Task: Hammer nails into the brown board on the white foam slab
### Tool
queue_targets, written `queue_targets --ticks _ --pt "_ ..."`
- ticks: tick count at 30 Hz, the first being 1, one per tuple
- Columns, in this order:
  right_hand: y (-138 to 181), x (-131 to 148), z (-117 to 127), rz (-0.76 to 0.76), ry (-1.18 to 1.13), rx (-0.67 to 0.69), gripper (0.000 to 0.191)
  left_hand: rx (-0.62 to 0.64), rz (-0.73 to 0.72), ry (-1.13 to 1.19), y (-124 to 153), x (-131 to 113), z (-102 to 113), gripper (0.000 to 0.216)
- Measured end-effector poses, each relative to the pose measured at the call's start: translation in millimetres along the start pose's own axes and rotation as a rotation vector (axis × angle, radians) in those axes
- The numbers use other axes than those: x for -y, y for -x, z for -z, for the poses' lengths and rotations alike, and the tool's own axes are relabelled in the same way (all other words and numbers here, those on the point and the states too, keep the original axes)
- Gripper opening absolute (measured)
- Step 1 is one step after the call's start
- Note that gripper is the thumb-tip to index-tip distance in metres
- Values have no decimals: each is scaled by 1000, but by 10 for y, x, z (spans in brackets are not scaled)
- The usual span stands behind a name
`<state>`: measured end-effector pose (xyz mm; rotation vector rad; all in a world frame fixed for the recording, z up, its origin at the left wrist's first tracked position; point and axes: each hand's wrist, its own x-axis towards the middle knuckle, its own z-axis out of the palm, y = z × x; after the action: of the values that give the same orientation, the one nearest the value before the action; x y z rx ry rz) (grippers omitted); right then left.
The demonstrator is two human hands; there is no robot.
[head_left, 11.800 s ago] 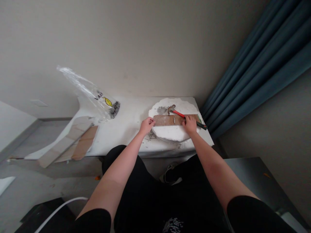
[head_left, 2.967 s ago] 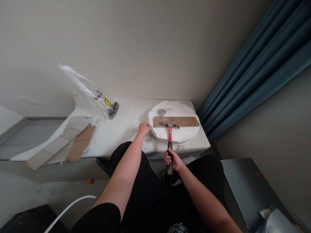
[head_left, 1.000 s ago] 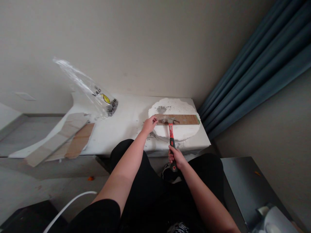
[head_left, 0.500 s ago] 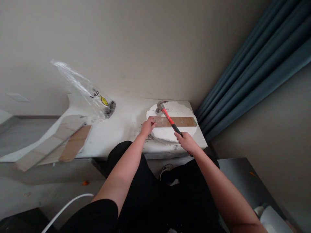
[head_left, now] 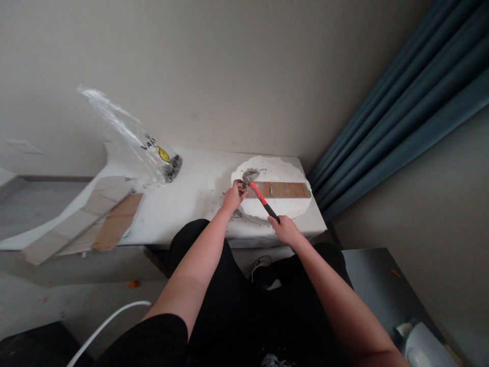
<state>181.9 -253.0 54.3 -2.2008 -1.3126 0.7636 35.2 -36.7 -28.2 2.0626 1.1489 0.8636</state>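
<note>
A brown wooden strip [head_left: 284,189] lies across a round white foam slab [head_left: 280,208] on a low white table [head_left: 191,204]. My right hand [head_left: 286,232] is closed on the black grip of a red-handled hammer [head_left: 261,198]. The hammer's metal head [head_left: 246,178] sits at the strip's left end. My left hand [head_left: 233,195] is pinched at that same end, right beside the hammer head; what its fingers hold is too small to make out.
A clear plastic bag [head_left: 133,140] with dark bits in its bottom stands at the table's back left. Loose wooden strips [head_left: 87,221] lie on the table's left part. A blue curtain [head_left: 397,107] hangs at the right. A white cable [head_left: 110,318] runs across the floor.
The hammer swung from resting mid-strip, up over the slab, and down onto the strip's left end. My right hand moved up toward the table. My left hand stayed at the strip's left end.
</note>
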Motion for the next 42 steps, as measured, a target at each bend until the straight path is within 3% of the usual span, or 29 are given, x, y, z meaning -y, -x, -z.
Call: queue_targets --ticks 30,36,42 --pt "56 -73 -61 -7 20 26 42 38 -5 -4 -6 18 15 50" --pt "75 -55 -68 -2 29 22 43 -56 76 195 -60 123 57 50" --pt "36 -117 -148 -23 74 58 41 -119 177 117 -69 156 104 44"
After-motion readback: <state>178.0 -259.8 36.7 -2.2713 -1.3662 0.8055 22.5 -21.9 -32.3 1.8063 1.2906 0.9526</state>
